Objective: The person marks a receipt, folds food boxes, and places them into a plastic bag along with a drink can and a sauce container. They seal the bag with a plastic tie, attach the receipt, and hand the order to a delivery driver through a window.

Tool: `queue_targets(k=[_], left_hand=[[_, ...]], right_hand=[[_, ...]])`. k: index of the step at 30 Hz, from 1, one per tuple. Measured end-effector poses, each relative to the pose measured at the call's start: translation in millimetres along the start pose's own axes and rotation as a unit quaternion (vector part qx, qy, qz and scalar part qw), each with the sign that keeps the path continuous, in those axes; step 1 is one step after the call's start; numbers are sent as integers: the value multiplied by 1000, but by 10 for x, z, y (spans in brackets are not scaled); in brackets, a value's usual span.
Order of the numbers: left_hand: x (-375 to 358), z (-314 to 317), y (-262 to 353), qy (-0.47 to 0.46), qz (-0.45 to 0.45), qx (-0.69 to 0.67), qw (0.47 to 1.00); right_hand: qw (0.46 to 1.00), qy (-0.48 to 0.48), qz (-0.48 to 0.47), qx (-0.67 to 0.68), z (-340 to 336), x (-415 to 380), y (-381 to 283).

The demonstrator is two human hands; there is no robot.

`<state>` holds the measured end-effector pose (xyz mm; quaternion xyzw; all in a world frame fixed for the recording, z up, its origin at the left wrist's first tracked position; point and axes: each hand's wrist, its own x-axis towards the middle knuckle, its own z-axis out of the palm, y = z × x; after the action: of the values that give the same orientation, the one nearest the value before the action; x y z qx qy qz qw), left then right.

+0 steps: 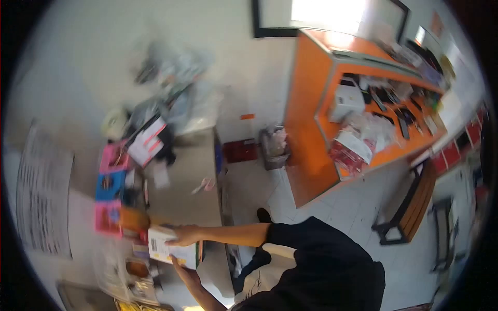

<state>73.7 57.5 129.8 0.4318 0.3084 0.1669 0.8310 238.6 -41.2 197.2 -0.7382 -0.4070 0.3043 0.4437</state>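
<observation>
Both hands hold a white box (160, 245) with a barcode and yellow marks over the counter's near part. My right hand (185, 235), the upper one in the view, grips its upper edge. Closed on the lower edge is my left hand (185, 272), with the thumb on the printed face. Something with a green and orange edge shows beside the box. An orange-brown item (133, 218) and a pink basket (106, 217) are just beyond it.
Pink-handled scissors (204, 185) lie on the grey counter (181, 207). Blue bin (110, 185), papers (148, 142) and blurred bags line the wall. An orange desk (311, 119), waste bin (274, 147) and wooden bench (415, 207) stand right.
</observation>
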Motion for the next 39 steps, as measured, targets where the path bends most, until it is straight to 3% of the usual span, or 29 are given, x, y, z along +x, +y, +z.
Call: queue_targets(k=[2, 3, 5, 7, 9, 12, 13, 15, 16, 17, 18, 19, 20, 21, 22, 24, 31, 35, 39], left_hand=[[555, 165, -103, -35, 28, 3, 999], [941, 189, -154, -50, -2, 33, 998], [1436, 49, -295, -62, -52, 86, 993], [2043, -440, -642, -54, 49, 237, 969], [1916, 202, -373, 28, -80, 86, 993], [2354, -226, -593, 2, 14, 67, 998], [2182, -16, -566, 98, 68, 159, 980], [1883, 505, -463, 200, 163, 280, 925], [2038, 274, -527, 207, 209, 313, 903], [2403, -323, -785, 305, 286, 446, 791], [2163, 175, -561, 337, 313, 564, 686], [1946, 745, -264, 333, 273, 571, 699], [1807, 1189, -34, 325, 234, 574, 714], [1941, 1207, -71, 338, 282, 588, 679], [2083, 1210, -121, 349, 326, 601, 641], [2099, 1543, -11, 355, 303, 617, 633], [2317, 1615, -270, 435, 185, 671, 571], [2247, 1816, -162, 442, 140, 656, 595], [2313, 1780, -157, 459, 127, 647, 595]], right_hand=[[996, -77, 43, -3, -54, 767, 589], [991, -120, 64, -1, -170, 1130, 915], [993, -97, 63, 17, -355, 1207, 1169], [994, -89, 62, 27, -522, 1121, 1377], [992, -99, 64, 34, -632, 1021, 1575], [988, -152, 29, 25, -801, 1046, 2286], [983, -184, 7, 18, -802, 1023, 2471], [974, -157, 113, 114, -1246, 536, 2411], [959, -125, 39, 250, -1190, 548, 2778], [944, -105, 52, 308, -1228, 553, 2832], [925, -83, 63, 366, -1379, 496, 2685], [928, -60, 145, 338, -1597, 555, 2538], [924, -69, 162, 339, -1807, 569, 2239], [921, -74, 178, 338, -1957, 641, 2075], [932, -95, 133, 324, -2031, 751, 2070], [944, -139, 42, 298, -2173, 975, 2064], [919, -308, -11, 247, -2924, 1723, 1084], [916, -320, -64, 232, -3436, 2486, 749], [953, -238, -82, 168, -3782, 3570, 631]])
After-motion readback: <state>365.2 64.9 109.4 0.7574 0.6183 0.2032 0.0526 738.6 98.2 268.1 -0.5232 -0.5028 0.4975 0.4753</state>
